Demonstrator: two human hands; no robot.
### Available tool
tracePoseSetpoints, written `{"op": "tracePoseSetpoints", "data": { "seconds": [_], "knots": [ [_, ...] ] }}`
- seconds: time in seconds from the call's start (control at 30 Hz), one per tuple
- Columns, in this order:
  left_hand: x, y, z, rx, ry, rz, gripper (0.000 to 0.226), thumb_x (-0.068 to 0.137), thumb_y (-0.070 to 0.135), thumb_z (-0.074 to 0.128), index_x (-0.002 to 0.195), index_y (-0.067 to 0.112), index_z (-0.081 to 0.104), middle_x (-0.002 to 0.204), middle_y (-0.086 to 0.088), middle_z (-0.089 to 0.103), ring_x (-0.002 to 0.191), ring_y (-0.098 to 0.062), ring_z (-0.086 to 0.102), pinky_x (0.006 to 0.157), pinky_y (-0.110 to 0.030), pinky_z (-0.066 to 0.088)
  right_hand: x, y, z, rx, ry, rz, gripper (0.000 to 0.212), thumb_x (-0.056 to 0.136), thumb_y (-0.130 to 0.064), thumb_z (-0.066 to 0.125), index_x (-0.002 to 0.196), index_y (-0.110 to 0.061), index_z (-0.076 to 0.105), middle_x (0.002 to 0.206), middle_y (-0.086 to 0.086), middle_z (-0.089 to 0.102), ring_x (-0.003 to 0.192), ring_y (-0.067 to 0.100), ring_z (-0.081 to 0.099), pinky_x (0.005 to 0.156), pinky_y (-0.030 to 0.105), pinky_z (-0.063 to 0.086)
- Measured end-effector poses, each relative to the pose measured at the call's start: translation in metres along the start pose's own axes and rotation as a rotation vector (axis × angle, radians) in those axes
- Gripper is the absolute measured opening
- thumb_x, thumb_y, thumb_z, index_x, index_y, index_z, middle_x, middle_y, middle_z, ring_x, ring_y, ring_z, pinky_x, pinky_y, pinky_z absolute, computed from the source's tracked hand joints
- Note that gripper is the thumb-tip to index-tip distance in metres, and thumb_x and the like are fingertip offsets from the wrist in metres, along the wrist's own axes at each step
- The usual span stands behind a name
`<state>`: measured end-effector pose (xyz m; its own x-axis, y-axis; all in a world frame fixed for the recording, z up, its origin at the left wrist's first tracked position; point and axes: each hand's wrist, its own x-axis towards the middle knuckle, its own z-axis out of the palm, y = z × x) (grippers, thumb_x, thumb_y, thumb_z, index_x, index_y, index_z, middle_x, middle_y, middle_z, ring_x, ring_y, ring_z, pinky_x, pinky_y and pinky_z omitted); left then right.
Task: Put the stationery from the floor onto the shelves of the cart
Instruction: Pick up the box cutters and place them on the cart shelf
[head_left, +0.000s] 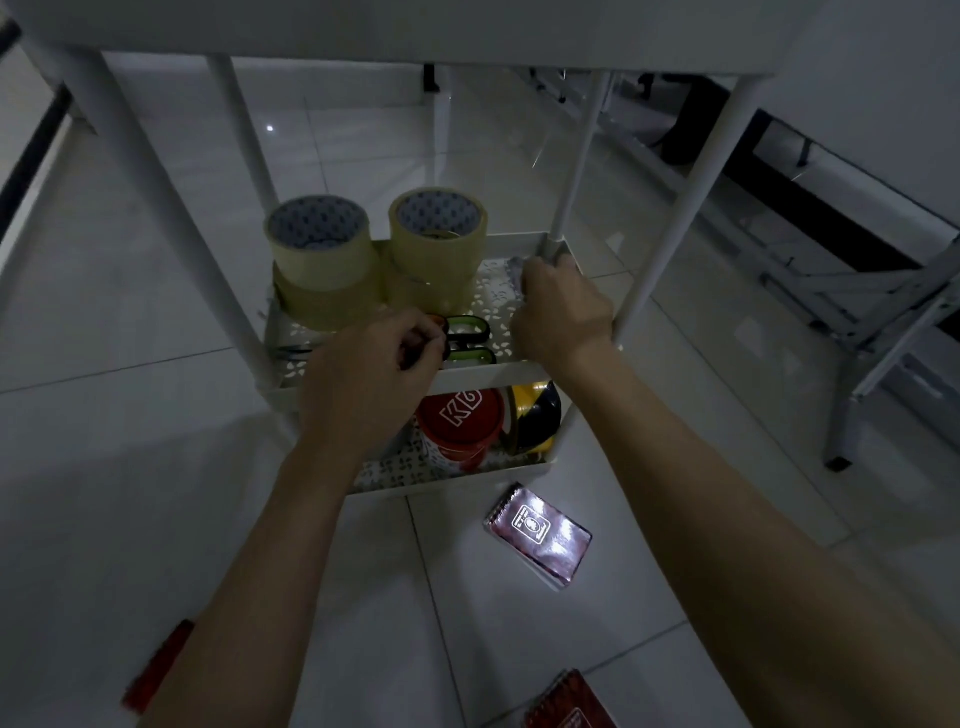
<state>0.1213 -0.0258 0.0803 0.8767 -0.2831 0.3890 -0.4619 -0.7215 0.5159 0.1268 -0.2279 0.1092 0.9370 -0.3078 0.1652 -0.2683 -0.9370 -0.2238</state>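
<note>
The left hand (371, 364) pinches the scissors (465, 340) on the cart's (493, 371) middle shelf; the right hand (563, 312) grips its far-right post.

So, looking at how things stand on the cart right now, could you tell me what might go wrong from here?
1. The tape rolls are stacked two high just behind the left hand, which is at the scissors; a bump while it works there could topple them.
2. The right hand is at the cart post; a tug might shift the cart.
3. The notebook lies on the floor close to the cart, where it could be stepped on.
</note>
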Motion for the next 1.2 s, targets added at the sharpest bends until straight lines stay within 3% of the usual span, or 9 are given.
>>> {"op": "tracePoseSetpoints", "data": {
  "seconds": [0.23,0.33,0.4,0.47,0.63,0.8,0.93,1.1,1.2],
  "knots": [
    [-0.001,0.000,0.000,-0.044,0.016,0.033,0.005,0.095,0.040,0.066,0.094,0.038,0.071,0.072,0.021,0.060,0.062,0.000,0.054,0.051,-0.022,0.038,0.002,0.005,-0.001,0.104,0.013,-0.024,0.030,0.090,0.000,0.054,0.117,-0.009,0.062,0.123,0.018,0.056,0.105,0.037,0.063,0.078,0.041,0.053],
    [-0.005,0.005,0.000,-0.191,0.069,0.079,0.003,0.090,0.031,0.073,0.093,0.030,0.072,0.070,0.020,0.060,0.065,-0.003,0.058,0.054,-0.024,0.043,-0.021,0.007,-0.006,0.210,0.170,-0.123,0.027,0.092,-0.010,0.058,0.118,-0.010,0.064,0.129,0.012,0.055,0.106,0.029,0.063,0.080,0.035,0.056],
    [-0.013,0.018,0.002,-0.301,0.107,0.172,0.005,0.089,0.020,0.076,0.090,0.021,0.071,0.074,0.013,0.061,0.068,-0.005,0.058,0.059,-0.023,0.045,-0.052,0.013,-0.011,0.300,0.328,-0.228,0.018,0.093,-0.021,0.060,0.108,-0.013,0.067,0.115,0.007,0.061,0.092,0.022,0.064,0.069,0.034,0.055],
    [-0.029,0.037,0.010,-0.349,0.077,0.245,0.007,0.088,0.014,0.076,0.087,0.015,0.070,0.076,0.011,0.058,0.069,-0.002,0.056,0.062,-0.018,0.042,-0.084,0.030,-0.012,0.403,0.379,-0.234,0.014,0.093,-0.026,0.060,0.098,-0.015,0.068,0.096,0.000,0.064,0.075,0.017,0.061,0.059,0.030,0.050],
    [-0.071,0.060,0.073,-0.450,-0.205,0.224,0.007,0.090,0.013,0.076,0.087,0.016,0.070,0.073,0.013,0.061,0.063,-0.006,0.057,0.059,-0.015,0.040,-0.128,0.106,0.030,0.444,0.196,0.066,0.009,0.092,-0.028,0.063,0.088,-0.021,0.067,0.074,-0.009,0.062,0.065,0.013,0.058,0.058,0.039,0.053],
    [-0.095,0.046,0.152,-0.514,-0.419,0.007,0.008,0.093,0.016,0.073,0.089,0.020,0.067,0.071,0.007,0.062,0.066,-0.013,0.059,0.060,-0.020,0.044,-0.146,0.179,0.078,0.370,-0.056,0.290,0.015,0.089,-0.019,0.065,0.102,-0.015,0.071,0.087,-0.001,0.067,0.074,0.019,0.064,0.063,0.031,0.049],
    [-0.106,0.039,0.187,-0.517,-0.521,-0.116,0.010,0.094,0.019,0.072,0.089,0.026,0.066,0.070,0.006,0.059,0.065,-0.009,0.056,0.061,-0.023,0.047,-0.145,0.221,0.117,0.216,-0.164,0.322,0.029,0.089,-0.017,0.065,0.117,-0.013,0.066,0.111,0.010,0.061,0.094,0.030,0.063,0.074,0.039,0.055],
    [-0.107,0.038,0.201,-0.497,-0.553,-0.152,0.010,0.094,0.014,0.072,0.093,0.023,0.069,0.072,0.001,0.060,0.067,-0.011,0.058,0.062,-0.017,0.047,-0.128,0.241,0.153,0.049,-0.189,0.251,0.050,0.085,-0.006,0.063,0.135,-0.008,0.058,0.134,0.023,0.055,0.114,0.043,0.056,0.092,0.046,0.050],
    [-0.108,0.031,0.205,-0.486,-0.576,-0.178,0.013,0.094,0.013,0.071,0.094,0.026,0.068,0.075,-0.005,0.061,0.067,-0.010,0.057,0.064,-0.022,0.047,-0.127,0.244,0.170,-0.026,-0.183,0.219,0.043,0.084,-0.003,0.061,0.126,-0.008,0.063,0.121,0.019,0.062,0.103,0.042,0.060,0.085,0.047,0.052]
  ]
}}
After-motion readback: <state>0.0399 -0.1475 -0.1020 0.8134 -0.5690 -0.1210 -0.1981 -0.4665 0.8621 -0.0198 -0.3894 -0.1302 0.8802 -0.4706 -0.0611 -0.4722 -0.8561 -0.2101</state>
